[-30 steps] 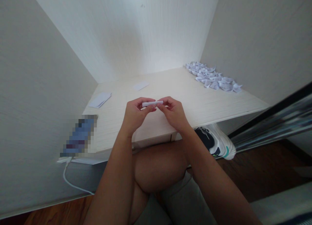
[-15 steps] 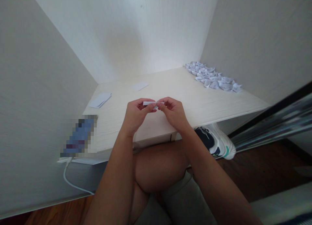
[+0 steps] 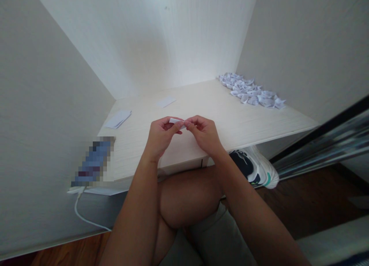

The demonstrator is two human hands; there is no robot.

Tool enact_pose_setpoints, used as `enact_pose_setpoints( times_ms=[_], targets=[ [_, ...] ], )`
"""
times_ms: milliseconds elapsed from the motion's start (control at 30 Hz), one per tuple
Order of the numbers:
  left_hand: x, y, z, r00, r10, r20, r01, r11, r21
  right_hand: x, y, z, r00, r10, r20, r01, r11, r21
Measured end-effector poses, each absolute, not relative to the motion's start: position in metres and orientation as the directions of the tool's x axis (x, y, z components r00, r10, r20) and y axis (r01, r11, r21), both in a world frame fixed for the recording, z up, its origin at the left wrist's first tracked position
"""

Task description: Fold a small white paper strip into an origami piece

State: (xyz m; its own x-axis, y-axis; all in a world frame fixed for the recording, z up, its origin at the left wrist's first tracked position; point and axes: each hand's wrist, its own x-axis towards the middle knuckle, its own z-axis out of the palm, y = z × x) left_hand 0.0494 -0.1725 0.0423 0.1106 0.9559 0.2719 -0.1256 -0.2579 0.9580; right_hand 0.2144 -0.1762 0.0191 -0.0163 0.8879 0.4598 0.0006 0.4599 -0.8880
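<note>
Between my fingertips, over the front part of the white desk (image 3: 198, 100), is a small folded piece of white paper (image 3: 175, 121). My left hand (image 3: 163, 133) pinches it between thumb and fingers, and its left end sticks out above the thumb. My right hand (image 3: 204, 130) is closed too, thumb and forefinger pinching the paper's right end, which they mostly cover. The two thumb tips nearly meet. Behind the hands a flat white paper slip (image 3: 166, 101) lies on the desk.
A stack of white slips (image 3: 118, 119) sits at the left. Many folded paper pieces (image 3: 250, 91) are heaped along the right wall. At the left front edge lies a blurred-out phone-like thing (image 3: 93, 162) with a white cable (image 3: 76, 208). A shoe (image 3: 255, 168) shows below the desk's right edge.
The paper's left end now tilts upward where it was level before. Its right end, seen earlier above my right fingers, is now covered or folded. The hands have barely shifted.
</note>
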Motion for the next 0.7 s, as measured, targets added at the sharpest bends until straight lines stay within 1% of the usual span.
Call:
enact_pose_setpoints(
  times_ms=[367, 700],
  targets=[
    [0.0539, -0.172, 0.0417, 0.076, 0.977, 0.2, -0.178, -0.184, 0.967, 0.2126, -0.1755, 0.0189, -0.018, 0.882, 0.472, 0.027, 0.472, -0.881],
    [0.0535, -0.1699, 0.0468, 0.022, 0.992, 0.125, -0.217, -0.117, 0.969, 0.2102, -0.1765, 0.0193, -0.012, 0.899, 0.437, 0.031, 0.437, -0.899]
  ],
)
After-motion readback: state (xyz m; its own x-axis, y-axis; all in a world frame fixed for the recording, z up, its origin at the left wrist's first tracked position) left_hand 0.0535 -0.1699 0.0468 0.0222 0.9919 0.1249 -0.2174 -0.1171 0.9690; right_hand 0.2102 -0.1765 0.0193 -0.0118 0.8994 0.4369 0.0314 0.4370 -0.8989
